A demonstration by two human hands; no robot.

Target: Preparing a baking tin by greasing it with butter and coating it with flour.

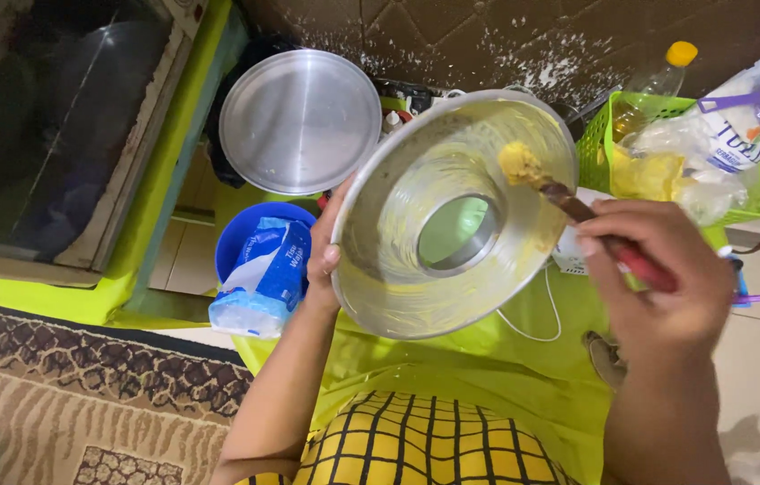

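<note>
Bright indoor light is falling from above, glaring off the ring pan (452,211) and steel lid (300,121); right hand (658,269) is blurring slightly (edges bending); top-left corner staying dim.

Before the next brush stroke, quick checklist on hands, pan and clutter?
1. Left hand has a grip on the ring pan rim: ok.
2. Right hand grips the red-handled brush: ok.
3. Brush tip loaded with yellow grease, touching the pan's inner wall: ok.
4. Coating even all round: cannot tell, glare on the metal.
5. Pan tilted toward the camera, centre tube visible: ok.
6. Space below the pan: not ok, the blue bowl holding a flour bag sits close by; the white cable runs under the pan.
</note>
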